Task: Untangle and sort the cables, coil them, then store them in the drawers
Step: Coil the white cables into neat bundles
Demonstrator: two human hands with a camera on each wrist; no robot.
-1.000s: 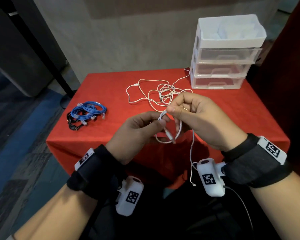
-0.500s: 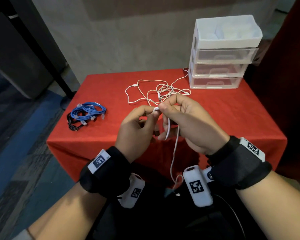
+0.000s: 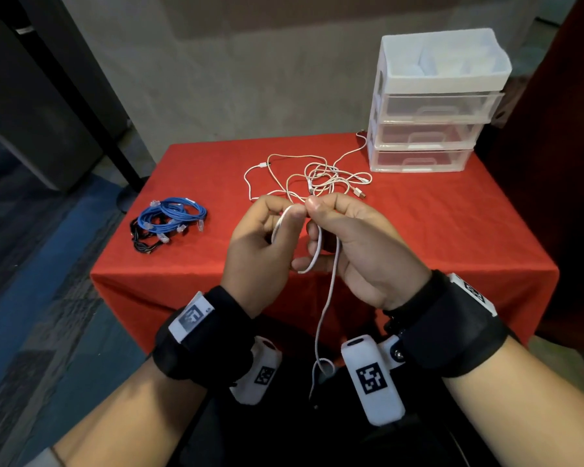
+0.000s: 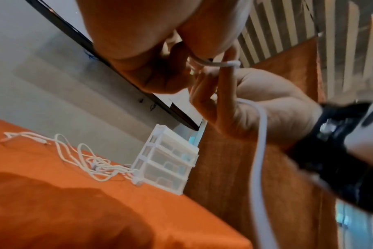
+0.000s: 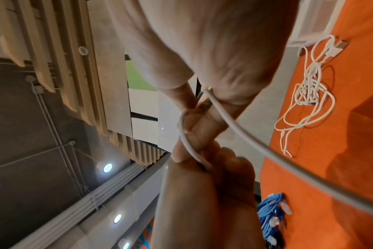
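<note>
Both hands hold one white cable [image 3: 331, 281] above the red table [image 3: 452, 237]. The left hand [image 3: 257, 251] and right hand [image 3: 358, 244] pinch its loop with fingertips together.

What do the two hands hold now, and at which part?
Both hands, left and right, pinch one white cable at its loop's top; its tail hangs free.

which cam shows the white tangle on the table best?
Head view: the white tangle lies whole and unobstructed on the red tablecloth, beside the drawer unit. Left wrist shows it low and foreshortened; right wrist shows it rotated near the frame edge.
</note>
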